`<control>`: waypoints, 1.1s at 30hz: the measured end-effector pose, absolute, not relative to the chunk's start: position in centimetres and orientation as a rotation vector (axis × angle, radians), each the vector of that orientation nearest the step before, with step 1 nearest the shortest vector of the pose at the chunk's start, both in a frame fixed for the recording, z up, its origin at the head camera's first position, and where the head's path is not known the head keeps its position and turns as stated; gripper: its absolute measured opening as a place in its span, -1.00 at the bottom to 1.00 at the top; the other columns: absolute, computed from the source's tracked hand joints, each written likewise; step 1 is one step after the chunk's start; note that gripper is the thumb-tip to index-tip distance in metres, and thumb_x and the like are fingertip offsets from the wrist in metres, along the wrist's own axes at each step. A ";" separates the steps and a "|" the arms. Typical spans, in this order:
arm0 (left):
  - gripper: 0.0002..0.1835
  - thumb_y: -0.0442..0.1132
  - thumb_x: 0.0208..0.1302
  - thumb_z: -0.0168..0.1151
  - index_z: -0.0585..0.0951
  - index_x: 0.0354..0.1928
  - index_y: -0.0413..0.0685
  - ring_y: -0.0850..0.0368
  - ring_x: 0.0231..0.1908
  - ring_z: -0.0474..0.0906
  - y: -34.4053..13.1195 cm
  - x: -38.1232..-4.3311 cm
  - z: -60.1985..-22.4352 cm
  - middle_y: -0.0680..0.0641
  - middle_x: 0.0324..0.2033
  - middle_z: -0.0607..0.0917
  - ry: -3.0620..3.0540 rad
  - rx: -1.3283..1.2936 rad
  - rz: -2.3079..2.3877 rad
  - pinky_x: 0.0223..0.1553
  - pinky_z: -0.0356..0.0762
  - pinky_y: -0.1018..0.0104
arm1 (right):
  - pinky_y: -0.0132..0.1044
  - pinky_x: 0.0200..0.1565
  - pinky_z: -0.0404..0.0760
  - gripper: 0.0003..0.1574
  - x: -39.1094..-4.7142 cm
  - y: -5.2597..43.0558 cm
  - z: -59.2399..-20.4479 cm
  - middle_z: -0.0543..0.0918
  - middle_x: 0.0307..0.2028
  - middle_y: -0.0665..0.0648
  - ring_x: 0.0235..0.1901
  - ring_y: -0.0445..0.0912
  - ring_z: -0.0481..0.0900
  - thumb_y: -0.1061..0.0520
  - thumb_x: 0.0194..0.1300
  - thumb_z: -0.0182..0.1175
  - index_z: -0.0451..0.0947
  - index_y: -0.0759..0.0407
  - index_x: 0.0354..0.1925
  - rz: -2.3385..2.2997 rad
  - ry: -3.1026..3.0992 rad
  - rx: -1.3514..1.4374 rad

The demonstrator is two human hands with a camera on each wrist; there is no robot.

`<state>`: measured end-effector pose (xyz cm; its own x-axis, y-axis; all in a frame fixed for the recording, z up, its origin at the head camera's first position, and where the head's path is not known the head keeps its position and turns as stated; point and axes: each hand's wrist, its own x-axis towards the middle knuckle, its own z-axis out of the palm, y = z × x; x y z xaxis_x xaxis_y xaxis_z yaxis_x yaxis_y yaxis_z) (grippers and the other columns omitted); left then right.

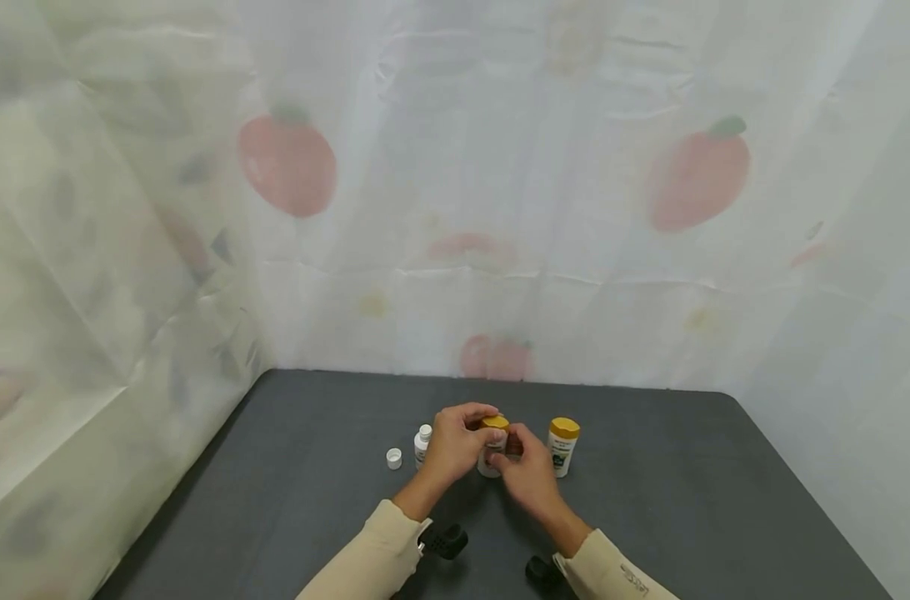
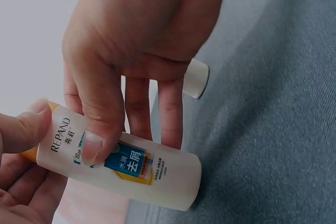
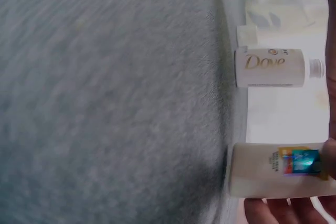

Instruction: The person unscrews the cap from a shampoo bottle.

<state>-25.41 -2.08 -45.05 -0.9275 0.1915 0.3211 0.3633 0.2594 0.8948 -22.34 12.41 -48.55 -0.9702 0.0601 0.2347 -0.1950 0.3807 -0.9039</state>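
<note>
- From my remote end, I'm seeing the left forearm point(image 1: 372, 554) and right forearm point(image 1: 612, 571) angling forward and inward, in sleeves.
- The left wrist point(image 1: 416, 498) and right wrist point(image 1: 569, 532) are showing bare.
- My left hand point(image 1: 455, 442) is gripping higher, its thumb point(image 2: 34, 127) pressing opposite its fingers.
- My right hand point(image 1: 528, 477) is gripping lower, its thumb and fingers pinching from opposite sides.

A white Dove bottle point(image 3: 270, 67) stands upright with its threaded neck exposed, and a small white screw cap point(image 1: 394, 458) lies near it to the left. Farther right stands a white bottle with a yellow cap point(image 1: 562, 450). All three rest on a dark grey tabletop point(image 1: 687, 492) with rounded far corners. Behind hangs creased whitish sheeting point(image 1: 455, 150) printed with red fruits point(image 1: 290, 165), some green-leaved.
</note>
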 end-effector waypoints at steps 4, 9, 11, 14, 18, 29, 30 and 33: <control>-0.74 -0.32 0.20 0.54 0.80 -0.05 -0.17 -0.02 -0.07 0.81 -2.0 -25.3 -44.6 -0.17 -0.13 0.86 -2.352 -0.505 -1.821 -0.03 0.78 0.26 | -0.37 -0.13 0.74 -0.68 -22.2 12.6 -48.8 0.76 -0.07 0.16 -0.04 0.02 0.73 0.23 0.29 0.45 0.65 0.12 0.01 1.646 -2.346 0.151; -0.72 -0.34 0.17 0.55 0.80 -0.06 -0.23 -0.05 -0.08 0.81 -2.0 -25.1 -43.9 -0.20 -0.13 0.86 -2.300 -0.498 -1.876 -0.03 0.78 0.27 | -0.29 -0.08 0.79 -0.62 -21.8 12.7 -48.6 0.76 -0.03 0.16 0.00 0.05 0.74 0.26 0.29 0.45 0.65 0.11 0.07 1.669 -2.284 0.192; -0.72 -0.35 0.17 0.55 0.80 -0.06 -0.24 -0.07 -0.08 0.81 -2.0 -25.0 -43.5 -0.22 -0.12 0.85 -2.278 -0.507 -1.895 -0.02 0.78 0.25 | -0.27 -0.07 0.80 -0.59 -21.7 12.6 -48.4 0.76 -0.03 0.16 0.00 0.05 0.75 0.26 0.28 0.46 0.66 0.10 0.08 1.681 -2.265 0.205; -0.73 -0.36 0.17 0.55 0.80 -0.06 -0.23 -0.08 -0.07 0.81 -2.2 -24.6 -42.8 -0.23 -0.11 0.85 -2.259 -0.502 -1.923 -0.01 0.78 0.25 | -0.27 -0.05 0.80 -0.57 -21.4 12.6 -48.0 0.76 -0.03 0.13 0.00 0.04 0.76 0.26 0.28 0.46 0.65 0.05 0.10 1.700 -2.241 0.227; -0.71 -0.37 0.18 0.53 0.79 -0.04 -0.27 -0.10 -0.04 0.81 -2.4 -24.0 -41.9 -0.26 -0.08 0.84 -2.234 -0.499 -1.963 -0.01 0.78 0.26 | -0.27 -0.03 0.80 -0.54 -21.1 12.6 -47.5 0.76 -0.01 0.09 0.01 0.01 0.77 0.24 0.29 0.46 0.65 -0.01 0.12 1.689 -2.221 0.281; -0.70 -0.26 0.23 0.53 0.80 0.00 -0.11 0.00 -0.04 0.80 -3.5 -22.0 -40.3 -0.17 -0.04 0.84 -2.272 -0.549 -1.958 -0.03 0.75 0.41 | -0.28 -0.17 0.82 -0.49 -19.2 12.6 -45.4 0.80 -0.04 0.07 -0.13 -0.01 0.83 0.27 0.20 0.52 0.67 0.04 0.11 1.369 -2.215 0.393; -0.70 -0.25 0.24 0.53 0.80 0.01 -0.10 0.00 -0.04 0.80 -3.6 -21.8 -40.2 -0.17 -0.04 0.84 -2.274 -0.562 -1.952 -0.03 0.75 0.41 | -0.28 -0.18 0.82 -0.48 -19.0 12.5 -45.3 0.80 -0.05 0.08 -0.14 -0.02 0.83 0.28 0.18 0.53 0.68 0.05 0.11 1.328 -2.219 0.393; -0.69 -0.22 0.25 0.52 0.79 0.03 -0.10 -0.01 -0.04 0.81 -3.9 -21.1 -39.9 -0.17 -0.03 0.84 -2.277 -0.592 -1.938 -0.03 0.75 0.40 | -0.27 -0.21 0.82 -0.48 -18.3 12.4 -44.8 0.79 -0.10 0.08 -0.17 -0.04 0.83 0.29 0.13 0.55 0.68 0.10 0.07 1.195 -2.214 0.402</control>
<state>-21.12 -3.89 -39.90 -0.9203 0.2302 0.3162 0.3490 0.1182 0.9296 -18.34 12.36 -44.78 -0.7830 0.0117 0.6219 -0.5135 0.5520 -0.6570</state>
